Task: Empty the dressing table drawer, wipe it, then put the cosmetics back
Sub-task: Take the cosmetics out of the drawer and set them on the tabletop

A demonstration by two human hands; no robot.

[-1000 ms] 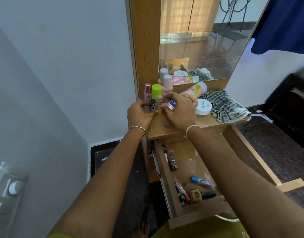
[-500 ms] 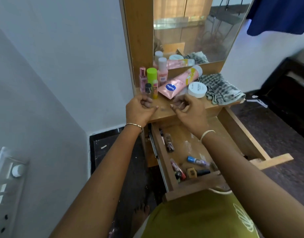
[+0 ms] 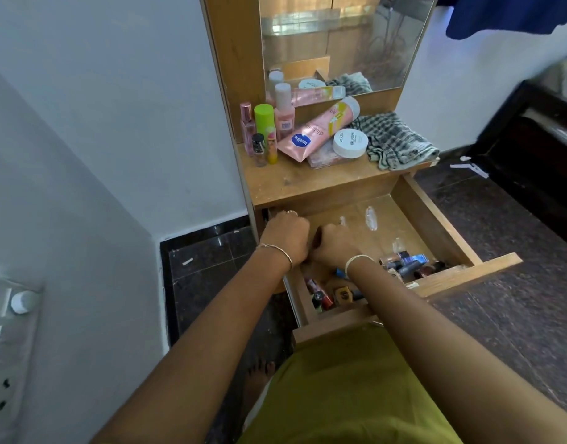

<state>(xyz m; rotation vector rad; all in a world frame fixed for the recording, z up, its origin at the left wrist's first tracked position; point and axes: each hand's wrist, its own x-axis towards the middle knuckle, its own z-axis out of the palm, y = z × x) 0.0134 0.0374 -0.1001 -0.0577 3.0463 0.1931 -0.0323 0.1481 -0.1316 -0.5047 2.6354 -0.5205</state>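
Reached with both into the back left corner of the open drawer: left grip curled knuckles-up close to the left wall, right grip curled just beside it. Glimpsed a dark slim thing in the gap between the two. Could not tell which grip held it, nor whether either was truly clamped, with the fingertips tucked out of sight. Judged the step as emptying, only partly done. Counted loose cosmetics lying at the drawer's front, one huddle of lipsticks and small bottles under the right forearm and another toward the right corner. Noted a white smear on the bare drawer floor further back. Would have done well to pinch each small piece by its body, lift it clear of the drawer wall, and set it on the bare front strip of the desk, apart from the upright bottles at the left, so as not to topple them. Would also have paid to keep clear of the pink tube and white jar, and to leave the checked cloth free for wiping.
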